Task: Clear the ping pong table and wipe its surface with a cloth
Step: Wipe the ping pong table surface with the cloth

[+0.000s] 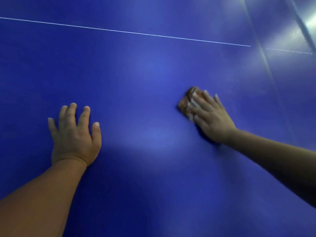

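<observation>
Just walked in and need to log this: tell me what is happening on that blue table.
A person is wiping the blue ping pong table with a small brown and white cloth. The right hand lies over the cloth with fingers spread, pressing it to the surface; this hand and the cloth look blurred. The left hand rests flat on the table, holding nothing. A thin white line crosses the surface beyond both hands. No paddles or balls show in the part of the table in view.

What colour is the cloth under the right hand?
Brown and white, blurred, in the head view: the cloth lies under the right hand.
</observation>
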`<action>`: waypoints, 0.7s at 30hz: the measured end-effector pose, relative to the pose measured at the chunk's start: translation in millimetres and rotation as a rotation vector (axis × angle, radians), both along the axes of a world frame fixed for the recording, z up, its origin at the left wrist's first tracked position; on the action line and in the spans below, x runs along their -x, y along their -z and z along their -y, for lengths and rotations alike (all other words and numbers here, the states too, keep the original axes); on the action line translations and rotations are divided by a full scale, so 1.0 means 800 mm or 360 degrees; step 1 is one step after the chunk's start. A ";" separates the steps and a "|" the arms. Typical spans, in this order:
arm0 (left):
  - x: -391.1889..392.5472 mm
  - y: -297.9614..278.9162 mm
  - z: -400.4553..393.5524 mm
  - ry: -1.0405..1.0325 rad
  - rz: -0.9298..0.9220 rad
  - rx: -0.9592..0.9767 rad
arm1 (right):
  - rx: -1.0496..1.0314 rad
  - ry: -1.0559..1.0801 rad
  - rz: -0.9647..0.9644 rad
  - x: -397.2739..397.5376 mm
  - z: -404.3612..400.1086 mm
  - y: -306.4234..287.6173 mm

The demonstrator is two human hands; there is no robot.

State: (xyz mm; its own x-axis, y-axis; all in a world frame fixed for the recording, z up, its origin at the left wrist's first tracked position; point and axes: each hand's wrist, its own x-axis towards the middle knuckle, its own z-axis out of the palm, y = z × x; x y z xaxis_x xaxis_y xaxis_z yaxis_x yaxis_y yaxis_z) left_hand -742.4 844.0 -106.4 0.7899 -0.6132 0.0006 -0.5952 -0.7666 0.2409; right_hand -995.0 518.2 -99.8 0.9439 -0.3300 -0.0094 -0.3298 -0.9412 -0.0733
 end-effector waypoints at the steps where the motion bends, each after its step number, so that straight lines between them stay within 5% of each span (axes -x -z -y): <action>1: 0.000 -0.001 0.001 0.0000 0.0007 0.0002 | 0.0021 -0.0096 -0.0022 0.038 -0.038 0.001; 5: 0.006 -0.002 -0.001 -0.0006 0.0029 -0.0085 | -0.0044 -0.0428 -0.0130 0.197 -0.178 -0.009; 8: 0.014 -0.010 -0.005 0.0041 0.0006 -0.0114 | -0.0089 -0.0431 -0.0243 0.222 -0.179 -0.014; 15: 0.167 -0.023 -0.061 0.0686 -0.0072 0.0167 | -0.0192 0.0886 -0.0018 0.135 -0.139 -0.014; 21: 0.232 -0.009 -0.103 0.1176 -0.0034 0.0007 | -0.0152 0.0272 -0.0013 0.233 -0.371 -0.004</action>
State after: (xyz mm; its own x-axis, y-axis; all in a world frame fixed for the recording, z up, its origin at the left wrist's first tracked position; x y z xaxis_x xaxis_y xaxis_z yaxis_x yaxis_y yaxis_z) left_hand -927.7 926.3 -99.5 0.1710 -0.9853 -0.0061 -0.9510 -0.1666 0.2604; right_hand -1181.6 814.7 -96.7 0.8739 -0.4829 -0.0558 -0.4853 -0.8603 -0.1563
